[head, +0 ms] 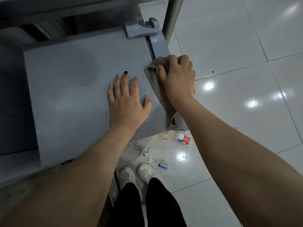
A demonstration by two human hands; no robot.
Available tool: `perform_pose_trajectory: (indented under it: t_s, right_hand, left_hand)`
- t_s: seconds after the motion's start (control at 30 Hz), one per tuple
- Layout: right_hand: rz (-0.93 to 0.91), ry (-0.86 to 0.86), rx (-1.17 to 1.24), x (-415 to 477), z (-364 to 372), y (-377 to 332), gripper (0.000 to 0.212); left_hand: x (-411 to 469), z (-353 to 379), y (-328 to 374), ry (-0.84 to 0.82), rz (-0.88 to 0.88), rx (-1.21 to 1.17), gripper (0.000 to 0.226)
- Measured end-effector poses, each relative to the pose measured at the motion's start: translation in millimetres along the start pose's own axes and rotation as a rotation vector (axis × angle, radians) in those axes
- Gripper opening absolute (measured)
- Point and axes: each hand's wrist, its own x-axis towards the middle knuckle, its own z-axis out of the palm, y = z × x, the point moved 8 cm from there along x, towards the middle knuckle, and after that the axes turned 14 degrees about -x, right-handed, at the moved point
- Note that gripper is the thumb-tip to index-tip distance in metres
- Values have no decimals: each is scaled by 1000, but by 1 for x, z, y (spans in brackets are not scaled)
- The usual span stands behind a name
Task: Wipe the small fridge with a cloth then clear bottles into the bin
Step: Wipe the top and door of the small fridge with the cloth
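Head view looks down on the grey fridge (73, 87). The left hand (127, 102) lies flat on its top, with fingers straight and spread. The right hand (177, 76) is curled round a brown cloth (157, 86) and presses it on the top's right edge, just beside the left hand. One end of the cloth hangs down the side. Three bottles (182, 138) lie on the white floor (229, 112) below, near two white shoes (145, 172).

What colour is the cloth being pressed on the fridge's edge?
Grey-brown, a dull taupe; the cloth shows best in the head view, under the right hand.
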Motion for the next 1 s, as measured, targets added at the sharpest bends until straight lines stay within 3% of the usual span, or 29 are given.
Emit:
perform_pose_trajectory:
  t_s: [0.17,0.4,0.6,0.83,1.0]
  right_hand:
    - [8,-38,-29,-13,1,3,36]
    - [80,71,31,-94,-13,32,34]
    - [62,54,71,-74,-13,25,33]
    - [28,-81,10,-34,-2,13,38]
    - [58,-86,81,-50,-4,19,41]
  left_hand:
    - [1,1,0,-12,-7,6,61]
    - [0,0,1,-16,-8,-3,62]
    - [0,-1,1,13,-2,-8,60]
    - [0,-2,-1,13,-20,-18,62]
    - [-1,0,-3,-16,-47,-30,59]
